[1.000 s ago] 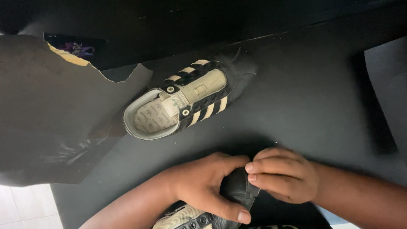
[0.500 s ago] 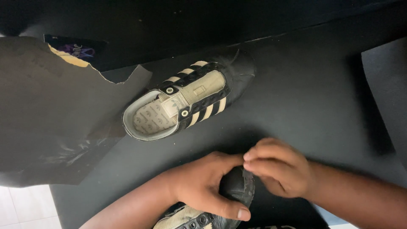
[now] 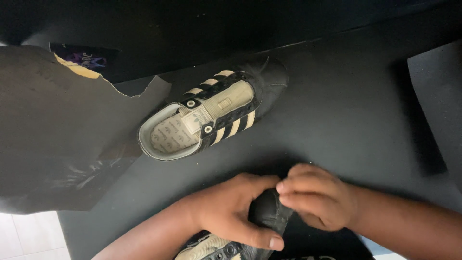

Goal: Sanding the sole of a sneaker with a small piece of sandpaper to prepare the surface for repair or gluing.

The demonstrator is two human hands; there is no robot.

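held shoe (image 3: 226, 246) ran off the bottom edge below the grip, toe hidden under both hands | right hand (image 3: 317, 201) fingertips tucked out of sight | torn sheet (image 3: 57, 144) left of grip cut off

Dim overall, high contrast. The dark desk (image 3: 337, 120) soaks up most of the light, and the upper part of the frame is near black with almost no detail. Soft daylight seems to come from the lower edge: the pale floor (image 3: 33, 236) at lower left is the brightest patch, close to blown out. Faint sheen on the crumpled black sheet (image 3: 62, 144) at left and on the toe of the shoe (image 3: 211, 115) at centre. Soft shadow under both hands (left hand (image 3: 231, 212), right hand (image 3: 317, 202)). Focus is decent at centre, slight softness on the fingers, no obvious edge distortion.
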